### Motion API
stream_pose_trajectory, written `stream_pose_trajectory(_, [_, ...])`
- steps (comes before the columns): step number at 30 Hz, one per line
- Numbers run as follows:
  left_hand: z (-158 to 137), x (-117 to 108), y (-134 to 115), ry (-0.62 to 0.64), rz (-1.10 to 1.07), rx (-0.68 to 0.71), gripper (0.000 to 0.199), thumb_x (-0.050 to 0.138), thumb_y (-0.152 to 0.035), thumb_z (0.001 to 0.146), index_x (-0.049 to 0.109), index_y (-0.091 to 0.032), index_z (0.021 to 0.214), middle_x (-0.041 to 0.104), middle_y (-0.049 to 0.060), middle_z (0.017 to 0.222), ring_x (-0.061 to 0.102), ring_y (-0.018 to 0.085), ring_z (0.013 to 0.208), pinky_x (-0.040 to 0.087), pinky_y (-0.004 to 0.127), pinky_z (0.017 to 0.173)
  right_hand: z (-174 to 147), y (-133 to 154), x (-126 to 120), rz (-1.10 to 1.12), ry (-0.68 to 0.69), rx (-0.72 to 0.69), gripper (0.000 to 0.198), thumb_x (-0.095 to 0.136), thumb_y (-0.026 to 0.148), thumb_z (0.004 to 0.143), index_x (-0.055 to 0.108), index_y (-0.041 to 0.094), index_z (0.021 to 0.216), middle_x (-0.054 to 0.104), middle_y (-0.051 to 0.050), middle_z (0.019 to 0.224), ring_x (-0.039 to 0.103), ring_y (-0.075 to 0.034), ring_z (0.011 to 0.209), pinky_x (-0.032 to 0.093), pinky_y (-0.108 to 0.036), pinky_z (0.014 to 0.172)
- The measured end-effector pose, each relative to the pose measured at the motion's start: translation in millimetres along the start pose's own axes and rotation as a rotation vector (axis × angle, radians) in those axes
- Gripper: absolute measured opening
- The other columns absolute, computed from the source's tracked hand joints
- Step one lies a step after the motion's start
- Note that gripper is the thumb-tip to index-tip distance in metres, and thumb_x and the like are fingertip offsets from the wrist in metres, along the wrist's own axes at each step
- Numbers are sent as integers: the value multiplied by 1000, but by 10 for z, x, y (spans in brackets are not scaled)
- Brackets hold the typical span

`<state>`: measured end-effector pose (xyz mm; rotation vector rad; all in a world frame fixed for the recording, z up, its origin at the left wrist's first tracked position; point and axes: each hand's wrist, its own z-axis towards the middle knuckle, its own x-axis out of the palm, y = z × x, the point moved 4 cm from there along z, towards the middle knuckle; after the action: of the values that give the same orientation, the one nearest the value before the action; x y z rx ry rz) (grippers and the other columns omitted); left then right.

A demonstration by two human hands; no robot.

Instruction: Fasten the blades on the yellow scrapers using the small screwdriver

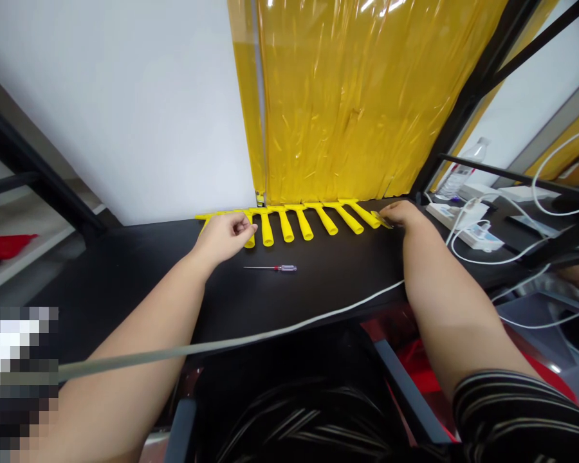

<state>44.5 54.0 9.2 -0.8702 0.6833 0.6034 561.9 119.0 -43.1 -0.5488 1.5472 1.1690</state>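
Note:
Along the back of the black table lies a row of several yellow plastic pieces [307,225], each with a hollow round handle pointing toward me and a wider end at the back. My left hand [222,236] is over the left end of the row, its fingers curled in; whether they hold anything is hidden. At the row's right end, my right hand [399,212] has its fingers closed on a small flat metal piece [385,220], close to the last yellow handle. A thin screwdriver [285,268] with a clear handle lies in front of the row.
A white cable [289,328] crosses the table's front edge. To the right are a power strip [477,236] with white cords and a plastic bottle [466,168] behind a black frame bar. A yellow plastic curtain [347,109] and a white panel [125,109] stand behind the table.

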Motion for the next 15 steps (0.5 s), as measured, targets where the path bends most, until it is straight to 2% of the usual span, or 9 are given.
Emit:
stream_pose_trajectory(2, [0,-2,5,8,1,-10,30,65,-46,85,59,-21,69,57,-1,61,48,14,56,34,28,56,22,-22,57,20,83,52,20,73,22,83,82,17,100,76,-7,80,69,-19,69,50,-27,59])
stream_pose_trajectory(4, [-2,-8,7,11,1,-7,31,64,-47,86,59,-21,69,57,-1,61,48,15,56,34,28,56,51,-25,89,20,105,69,19,74,22,82,82,17,99,76,-7,80,68,-18,67,50,-26,59])
stream_pose_trajectory(9, [-4,-5,7,22,3,7,32,64,-47,86,59,-21,69,56,-1,61,47,15,56,34,28,57,120,-57,134,18,94,76,19,74,21,83,82,17,99,75,-7,80,67,-18,67,51,-27,62])
stream_pose_trajectory(15, [-8,6,11,29,-2,1,31,65,-46,86,59,-21,69,57,-1,61,47,14,56,35,28,57,104,8,156,30,60,64,24,75,19,80,82,18,103,77,-6,87,69,-17,75,52,-25,71])
